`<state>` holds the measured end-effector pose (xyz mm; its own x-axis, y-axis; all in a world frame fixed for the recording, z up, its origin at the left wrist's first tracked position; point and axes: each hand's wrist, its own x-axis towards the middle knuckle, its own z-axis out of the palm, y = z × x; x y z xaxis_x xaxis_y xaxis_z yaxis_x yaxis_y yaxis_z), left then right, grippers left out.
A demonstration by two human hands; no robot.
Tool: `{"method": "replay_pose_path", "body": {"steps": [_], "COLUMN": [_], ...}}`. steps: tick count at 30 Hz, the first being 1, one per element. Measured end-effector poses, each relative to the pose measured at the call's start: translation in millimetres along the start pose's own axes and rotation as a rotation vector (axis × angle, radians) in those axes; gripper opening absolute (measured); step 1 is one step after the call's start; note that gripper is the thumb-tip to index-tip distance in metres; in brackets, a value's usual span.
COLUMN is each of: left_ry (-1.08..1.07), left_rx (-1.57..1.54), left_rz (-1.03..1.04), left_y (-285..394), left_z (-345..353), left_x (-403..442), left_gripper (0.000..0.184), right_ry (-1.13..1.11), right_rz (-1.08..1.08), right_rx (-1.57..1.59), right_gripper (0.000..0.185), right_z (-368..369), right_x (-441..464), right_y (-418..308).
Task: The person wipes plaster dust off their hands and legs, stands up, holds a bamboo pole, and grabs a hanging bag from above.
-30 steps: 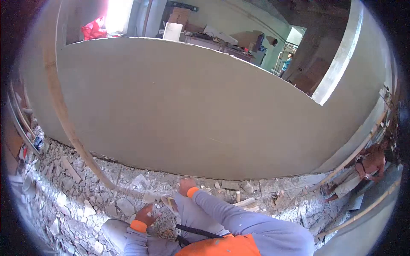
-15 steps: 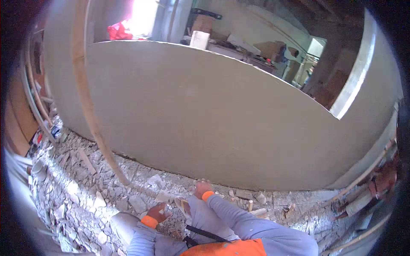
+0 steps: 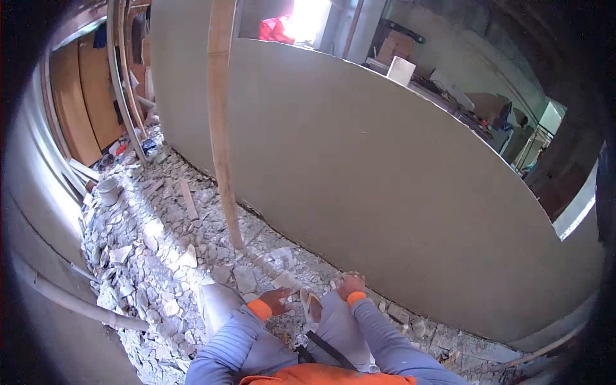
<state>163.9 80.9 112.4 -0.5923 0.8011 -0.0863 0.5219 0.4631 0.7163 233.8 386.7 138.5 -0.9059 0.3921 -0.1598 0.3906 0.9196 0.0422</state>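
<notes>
My left hand (image 3: pixel 277 300) hangs off my left knee above the rubble, fingers loosely apart, with nothing I can make out in it. Draped over my right knee, my right hand (image 3: pixel 351 284) has its fingers spread and curved down, close to the foot of the wall. Both cuffs are orange. Between the hands shows my foot in a sandal (image 3: pixel 308 301). In front of me rises a smooth grey plastered wall (image 3: pixel 385 173) with a large opening above it.
A bamboo pole (image 3: pixel 220 128) stands against the wall, its foot in broken rubble (image 3: pixel 147 256). Further left are a pale bucket (image 3: pixel 109 191) and wooden panels (image 3: pixel 80 96). Another pole (image 3: pixel 83 305) juts in at lower left. A white block (image 3: pixel 401 70) sits on the wall's top edge.
My view has turned to the left, so the wall and pole appear further right and more of the left passage shows. Both hands stay resting at my knees.
</notes>
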Motion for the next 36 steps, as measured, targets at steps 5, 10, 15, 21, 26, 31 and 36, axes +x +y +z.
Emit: {"method": "replay_pose_path", "body": {"steps": [5, 10, 15, 21, 26, 31, 36], "left_ry": [-0.018, -0.028, -0.024, 0.285, 0.563, 0.637, 0.414], "left_rx": [-0.08, -0.016, -0.053, -0.325, -1.033, -1.778, -1.835], "left_rz": [-0.044, -0.032, 0.029, 0.294, 0.024, -0.185, 0.049], "left_y": [-1, -3, -2, 30, 28, 38, 93], "left_z": [2, 4, -3, -30, -45, -74, -88], "left_x": [0, 6, 14, 21, 31, 35, 67], "left_gripper": [0.072, 0.073, 0.071, 0.029, 0.041, 0.079, 0.086], "right_ry": [-0.138, -0.041, -0.031, 0.026, 0.534, 1.052, 0.907], "right_rz": [0.038, 0.035, 0.019, 0.044, -0.167, -0.466, -0.93], "right_rx": [0.002, -0.012, -0.003, 0.114, 0.626, 1.104, 0.631], "right_gripper": [0.056, 0.053, 0.052, 0.047, 0.039, 0.036, 0.043], "right_z": [-22, -1, -9, -39, -127, -318, -174], "right_x": [-4, 0, -5, -22, -14, -70, -10], "right_y": [-7, -2, -3, -12, -35, -72, -144]}}
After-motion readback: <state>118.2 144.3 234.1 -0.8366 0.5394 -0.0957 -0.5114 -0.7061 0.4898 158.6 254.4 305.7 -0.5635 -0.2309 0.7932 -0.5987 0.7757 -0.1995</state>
